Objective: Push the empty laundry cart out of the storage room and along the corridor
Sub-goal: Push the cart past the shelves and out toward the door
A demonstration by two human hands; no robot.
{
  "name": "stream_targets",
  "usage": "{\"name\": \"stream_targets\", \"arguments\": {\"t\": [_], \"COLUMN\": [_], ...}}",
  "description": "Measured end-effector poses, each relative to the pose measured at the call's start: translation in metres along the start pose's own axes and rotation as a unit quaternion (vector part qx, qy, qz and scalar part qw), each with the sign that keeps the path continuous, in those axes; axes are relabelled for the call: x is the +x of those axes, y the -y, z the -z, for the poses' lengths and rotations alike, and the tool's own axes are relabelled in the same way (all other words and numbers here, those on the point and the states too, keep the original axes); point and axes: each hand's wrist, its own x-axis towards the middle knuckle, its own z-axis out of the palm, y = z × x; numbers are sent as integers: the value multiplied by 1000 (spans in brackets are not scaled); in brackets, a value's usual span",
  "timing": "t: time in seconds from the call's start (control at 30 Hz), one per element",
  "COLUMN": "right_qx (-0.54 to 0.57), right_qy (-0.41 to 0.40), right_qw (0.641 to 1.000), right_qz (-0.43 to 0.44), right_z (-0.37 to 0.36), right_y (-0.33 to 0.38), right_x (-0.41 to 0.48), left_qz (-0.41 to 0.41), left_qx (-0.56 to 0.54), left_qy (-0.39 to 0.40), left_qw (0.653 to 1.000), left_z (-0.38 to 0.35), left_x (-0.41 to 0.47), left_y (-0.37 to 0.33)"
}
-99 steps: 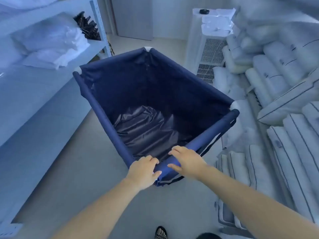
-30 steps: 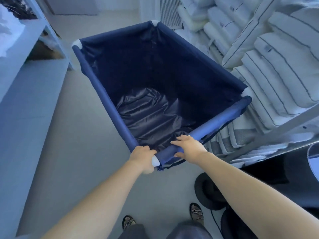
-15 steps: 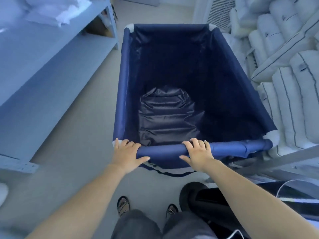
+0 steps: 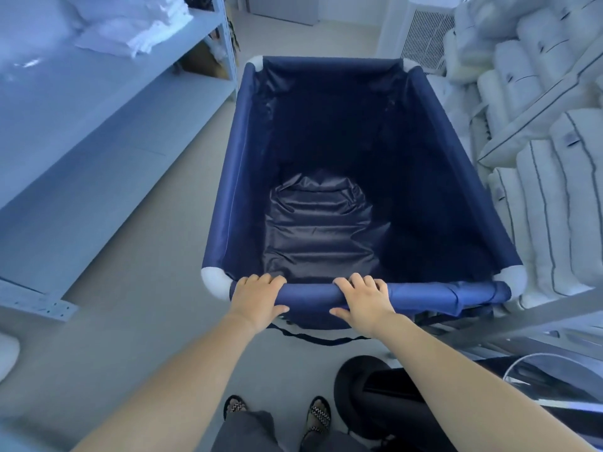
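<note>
A navy fabric laundry cart with white corner joints stands square in front of me on the pale floor. Nothing lies inside it; only its dark wrinkled liner shows at the bottom. My left hand grips the near padded rail close to the left corner. My right hand grips the same rail near its middle. Both sets of fingers curl over the top of the rail. The cart's wheels are hidden below the fabric.
A pale metal shelf unit with folded white linen runs along the left. Stacked white pillows fill racks on the right, close to the cart's side. A white vented unit and a door lie ahead. Dark gear sits by my feet.
The cart has swung from a diagonal angle to straight ahead of me. My left hand moved from the corner onto the near rail, and both hands now hold that rail side by side.
</note>
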Motion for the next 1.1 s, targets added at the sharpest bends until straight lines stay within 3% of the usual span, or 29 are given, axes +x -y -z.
{"name": "stream_targets", "arguments": {"t": [0.2,0.47,0.83,1.1], "right_qx": [-9,-38,37,55], "right_qy": [-18,24,60,-39], "right_qw": [1000,998,994,991], "right_qz": [-21,-44,-84,-115], "right_z": [-5,1,20,23], "right_y": [5,11,109,166], "right_x": [1,17,83,112], "left_qz": [-42,-122,-140,-130], "left_qx": [21,35,83,50], "left_qy": [5,44,84,103], "left_qw": [999,991,983,985], "left_z": [-2,1,31,51], "left_x": [4,20,51,78], "left_y": [5,25,138,203]}}
